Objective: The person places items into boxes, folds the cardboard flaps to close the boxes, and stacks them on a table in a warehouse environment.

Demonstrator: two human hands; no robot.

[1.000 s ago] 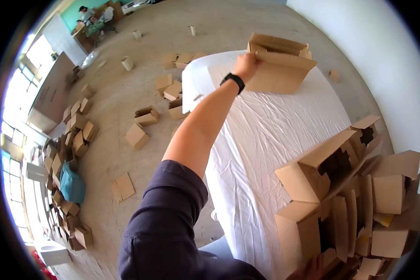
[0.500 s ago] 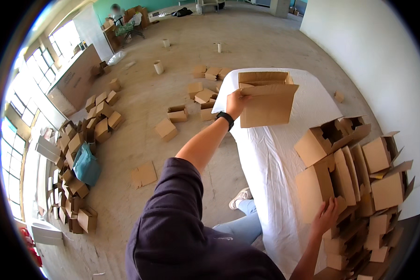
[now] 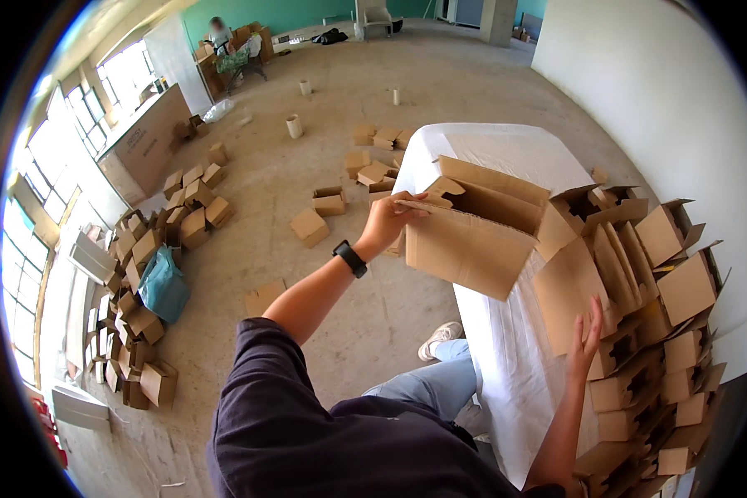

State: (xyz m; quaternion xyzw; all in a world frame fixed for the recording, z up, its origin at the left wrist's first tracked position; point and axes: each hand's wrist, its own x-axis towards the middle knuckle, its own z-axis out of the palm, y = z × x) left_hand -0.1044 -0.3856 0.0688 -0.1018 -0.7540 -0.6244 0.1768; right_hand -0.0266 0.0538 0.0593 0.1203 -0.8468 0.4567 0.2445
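Gripping an open carton (image 3: 466, 251) by one end with the left hand (image 3: 388, 221), over the white-covered bench (image 3: 506, 357); holding the right hand (image 3: 585, 342) spread and unladen near cartons (image 3: 618, 274) along the bench's right.

Holds the left arm (image 3: 311, 299) out ahead, pinching with the left hand (image 3: 384, 222). Angles the right forearm (image 3: 560, 432) forward, holding the right hand (image 3: 583, 342) unclenched, with fingers (image 3: 595, 315) extended and slightly parted.

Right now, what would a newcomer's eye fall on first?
Probably the open cardboard box near the picture's centre, held by the left fingers. Next, the crowded pile of boxes at the right, then the blue bag among the cartons at the left.
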